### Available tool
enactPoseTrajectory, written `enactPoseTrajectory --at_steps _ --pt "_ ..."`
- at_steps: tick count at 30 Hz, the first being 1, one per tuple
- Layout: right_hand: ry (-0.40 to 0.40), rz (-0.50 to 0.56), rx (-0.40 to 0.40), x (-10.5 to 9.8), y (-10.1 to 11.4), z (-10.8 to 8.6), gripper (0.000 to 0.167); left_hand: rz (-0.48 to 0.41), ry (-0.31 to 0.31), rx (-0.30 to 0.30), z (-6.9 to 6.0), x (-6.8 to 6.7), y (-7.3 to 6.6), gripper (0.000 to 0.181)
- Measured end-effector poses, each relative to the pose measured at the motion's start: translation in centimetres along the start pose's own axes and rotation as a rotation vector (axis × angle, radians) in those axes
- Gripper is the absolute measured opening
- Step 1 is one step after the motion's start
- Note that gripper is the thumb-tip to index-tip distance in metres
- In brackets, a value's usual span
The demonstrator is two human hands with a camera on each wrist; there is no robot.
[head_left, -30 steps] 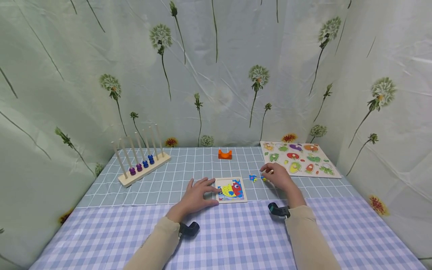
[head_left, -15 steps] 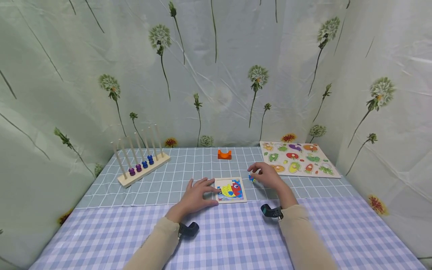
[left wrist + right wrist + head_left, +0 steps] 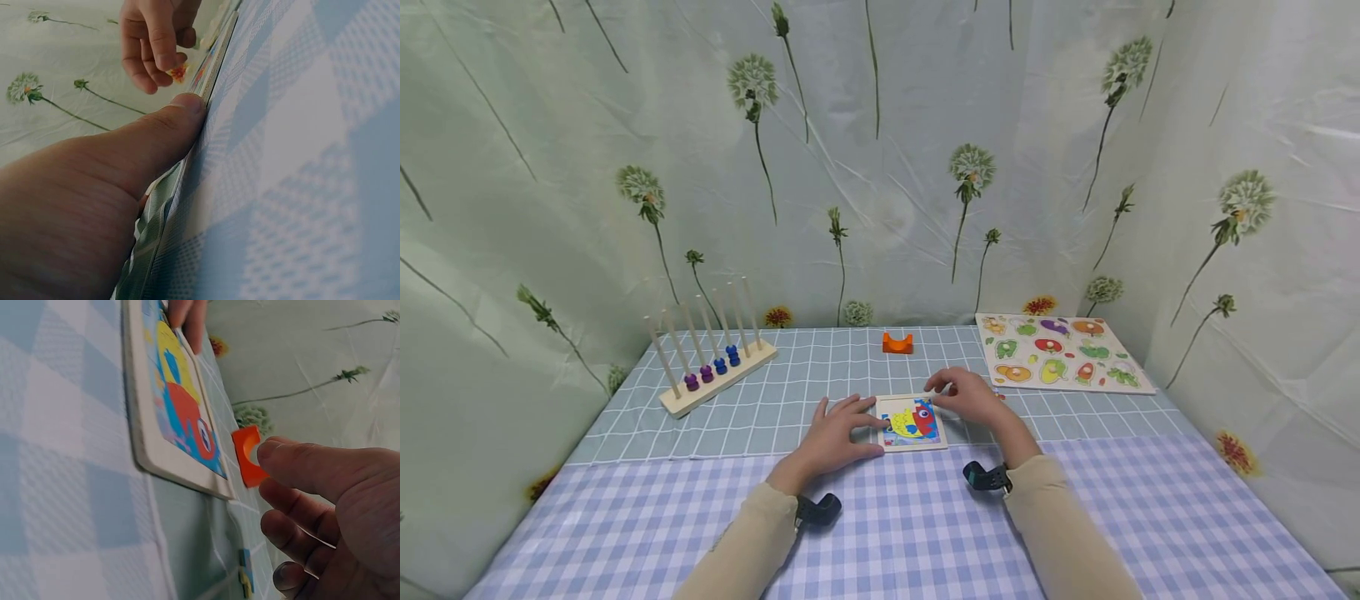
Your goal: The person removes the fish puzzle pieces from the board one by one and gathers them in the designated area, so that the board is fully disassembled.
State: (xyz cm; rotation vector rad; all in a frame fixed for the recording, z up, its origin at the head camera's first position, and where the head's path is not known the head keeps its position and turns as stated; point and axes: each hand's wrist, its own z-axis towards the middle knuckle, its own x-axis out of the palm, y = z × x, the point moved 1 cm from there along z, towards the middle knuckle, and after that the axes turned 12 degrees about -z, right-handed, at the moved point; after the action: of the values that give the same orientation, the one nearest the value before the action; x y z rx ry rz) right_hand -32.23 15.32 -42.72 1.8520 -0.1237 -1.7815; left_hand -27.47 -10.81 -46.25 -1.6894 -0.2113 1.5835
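A fish jigsaw puzzle in a light wooden frame (image 3: 912,448) lies on the table, its upper strip showing bare wood. My left hand (image 3: 838,433) steadies its left side with spread fingers; one finger reaches onto the picture. In the left wrist view the left thumb (image 3: 169,128) touches the frame's edge. My right hand (image 3: 972,398) hovers at the frame's top right corner, thumb and fingers bent close together. Whether they pinch a piece is hidden. In the right wrist view a blue and yellow puzzle piece (image 3: 246,575) lies on the table beside the frame.
Another small piece (image 3: 998,394) lies right of the right hand. A vegetable peg board (image 3: 1108,333) is at the back right, an orange arched block (image 3: 897,348) at the back middle. A wooden peg stand (image 3: 722,382) with purple and blue beads stands at left.
My right hand has moved left, from the loose pieces to the frame's top right corner, uncovering a small piece behind it. The left hand has stayed on the frame.
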Motion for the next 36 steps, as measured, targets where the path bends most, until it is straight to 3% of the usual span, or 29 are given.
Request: enactPoseTrajectory --at_steps 12,36 --pt "0.037 -0.074 -0.024 1.6 0.9 0.4 0.011 0.000 -0.002 0.001 0.0 0.0 0.1 0.041" --pt "-0.019 -0.158 -0.007 2.4 1.1 0.5 0.009 0.004 -0.001 0.003 0.0 0.0 0.1 0.040"
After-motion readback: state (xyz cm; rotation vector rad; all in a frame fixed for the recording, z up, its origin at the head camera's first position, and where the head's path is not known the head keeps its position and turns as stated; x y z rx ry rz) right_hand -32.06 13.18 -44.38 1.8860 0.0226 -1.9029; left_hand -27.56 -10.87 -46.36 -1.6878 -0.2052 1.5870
